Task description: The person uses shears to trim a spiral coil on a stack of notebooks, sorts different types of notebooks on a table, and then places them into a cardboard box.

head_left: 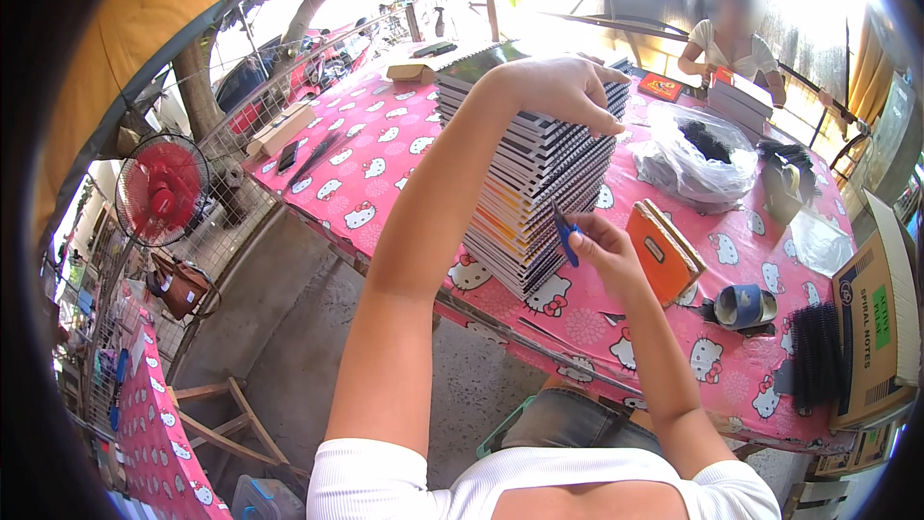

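A tall stack of spiral-bound notebooks (539, 188) stands on the table in front of me, its black coils facing right. My left hand (576, 94) rests over the top of the stack, thumb and fingers apart, reaching down toward the upper coils. Lower down, my right hand (608, 248) grips small blue-handled pliers (566, 237), whose dark jaws touch or nearly touch the coil ends on the stack's right side. Just right of that hand, an orange-covered block (664, 252) stands tilted on the tablecloth.
The pink patterned table (361, 183) also bears a plastic bag of black coils (701, 149), a tape roll (744, 306) and loose black coils (816, 351). A cardboard box (874, 313) stands at right. Across the table sits another person (736, 43). A red fan (162, 190) is at left.
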`<state>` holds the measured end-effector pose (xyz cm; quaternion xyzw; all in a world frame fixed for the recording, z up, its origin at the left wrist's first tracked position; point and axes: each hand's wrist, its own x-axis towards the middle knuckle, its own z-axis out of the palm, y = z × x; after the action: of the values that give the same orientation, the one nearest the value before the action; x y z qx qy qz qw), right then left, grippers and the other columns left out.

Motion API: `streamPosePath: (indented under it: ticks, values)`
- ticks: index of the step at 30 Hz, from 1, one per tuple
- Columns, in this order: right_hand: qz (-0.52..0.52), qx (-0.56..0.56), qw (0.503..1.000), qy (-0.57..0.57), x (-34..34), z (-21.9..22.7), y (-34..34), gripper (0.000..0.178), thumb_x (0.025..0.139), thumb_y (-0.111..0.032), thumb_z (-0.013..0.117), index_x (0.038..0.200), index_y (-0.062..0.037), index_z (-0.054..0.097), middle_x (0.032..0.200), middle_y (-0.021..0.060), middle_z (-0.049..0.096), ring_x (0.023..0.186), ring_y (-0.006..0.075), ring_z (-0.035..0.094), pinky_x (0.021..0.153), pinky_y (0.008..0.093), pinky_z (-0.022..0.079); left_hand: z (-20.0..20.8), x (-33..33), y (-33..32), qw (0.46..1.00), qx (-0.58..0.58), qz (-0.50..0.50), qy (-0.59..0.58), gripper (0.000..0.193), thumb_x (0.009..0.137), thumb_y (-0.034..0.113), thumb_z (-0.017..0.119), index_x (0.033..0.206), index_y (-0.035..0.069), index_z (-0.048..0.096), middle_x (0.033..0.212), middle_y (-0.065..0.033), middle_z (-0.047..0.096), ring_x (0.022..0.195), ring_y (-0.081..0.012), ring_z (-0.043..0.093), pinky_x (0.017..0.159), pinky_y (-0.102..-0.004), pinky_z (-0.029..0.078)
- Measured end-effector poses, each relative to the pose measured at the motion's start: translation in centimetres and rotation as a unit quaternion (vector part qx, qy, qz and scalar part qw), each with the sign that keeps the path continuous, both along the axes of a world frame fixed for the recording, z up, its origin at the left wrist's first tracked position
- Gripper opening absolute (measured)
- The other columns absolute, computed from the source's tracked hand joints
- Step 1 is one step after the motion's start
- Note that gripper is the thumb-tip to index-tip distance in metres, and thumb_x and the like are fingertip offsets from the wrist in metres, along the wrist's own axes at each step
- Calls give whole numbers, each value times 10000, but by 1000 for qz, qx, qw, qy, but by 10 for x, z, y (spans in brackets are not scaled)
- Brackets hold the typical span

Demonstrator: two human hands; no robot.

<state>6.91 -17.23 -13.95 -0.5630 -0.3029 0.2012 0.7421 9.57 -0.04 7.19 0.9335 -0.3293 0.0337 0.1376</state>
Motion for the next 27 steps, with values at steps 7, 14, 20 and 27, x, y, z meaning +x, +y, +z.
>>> streamPosePath:
  ticks: [7,14,20,27]
  values:
    - [137,100,953,251,13,-94,-16,346,904,-367,550,1057,-56,559,946,97,632,836,274,634,791,421,503,-1,3,-1,999,17,10,-25,416,793,484,618,852,89,734,1403,-133,411,1323,-316,317,1074,-415,270]
    - [130,78,927,343,17,-111,-14,311,942,-355,479,1007,-64,568,917,82,621,818,265,627,741,434,519,0,-3,-1,999,12,19,-26,429,792,489,617,920,94,724,1399,-136,415,1328,-317,311,1080,-404,267]
    - [119,77,930,340,14,-109,-16,318,949,-353,463,1009,-59,567,909,82,621,821,263,626,752,435,517,1,-2,-2,1000,5,18,-18,423,782,483,627,930,99,724,1390,-140,426,1325,-323,318,1075,-405,277]
    - [106,84,926,353,13,-106,-15,320,951,-356,455,997,-58,561,903,87,621,813,270,628,738,443,521,1,-2,-1,999,10,18,-29,410,786,460,629,930,88,723,1381,-150,434,1327,-322,317,1077,-409,273]
